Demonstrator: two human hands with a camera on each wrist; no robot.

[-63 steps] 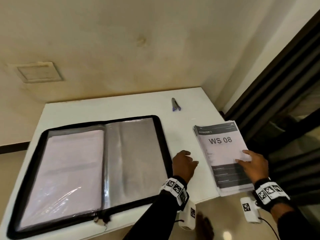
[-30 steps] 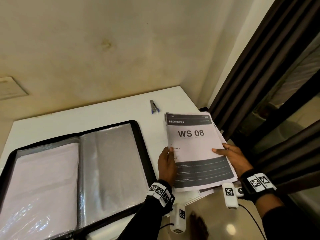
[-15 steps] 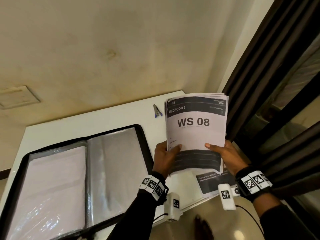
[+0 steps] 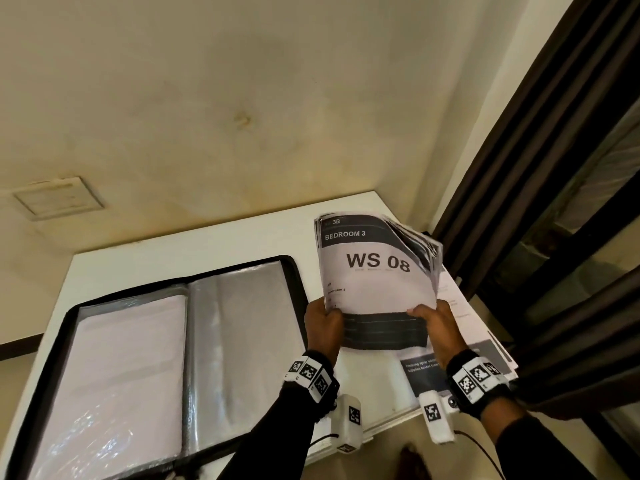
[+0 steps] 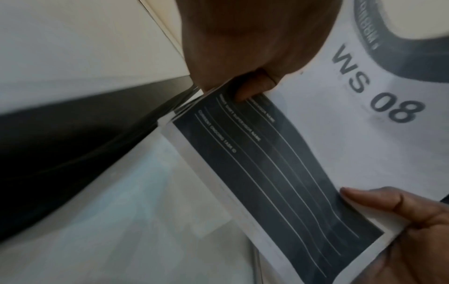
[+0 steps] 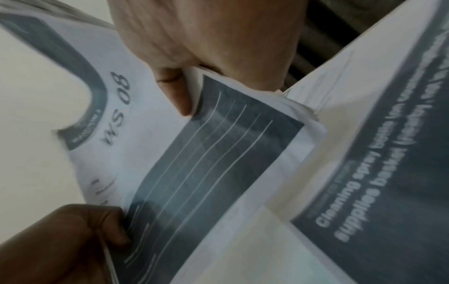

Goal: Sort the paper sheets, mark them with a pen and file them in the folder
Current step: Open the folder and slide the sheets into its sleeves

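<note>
Both hands on the lower edge of the paper stack (image 4: 375,271) — left hand (image 4: 322,329) pinching the bottom-left corner, right hand (image 4: 437,326) pinching the bottom-right, thumbs on the front sheet, fingers curled behind. Stack held upright-ish above the table (image 4: 194,244), long axis running up and away from the fingers, top right corners fanning loose. Folder (image 4: 166,358) lying open and flat to the left, so nearer the left hand; a few sheets left behind (image 4: 460,362) on the table under the right wrist. Next probably squaring up or thumbing through to sort. Versus two seconds back: stack was flat on the table with the left hand off it, now lifted clear and tilted up. Pen hidden behind the stack now.
</note>
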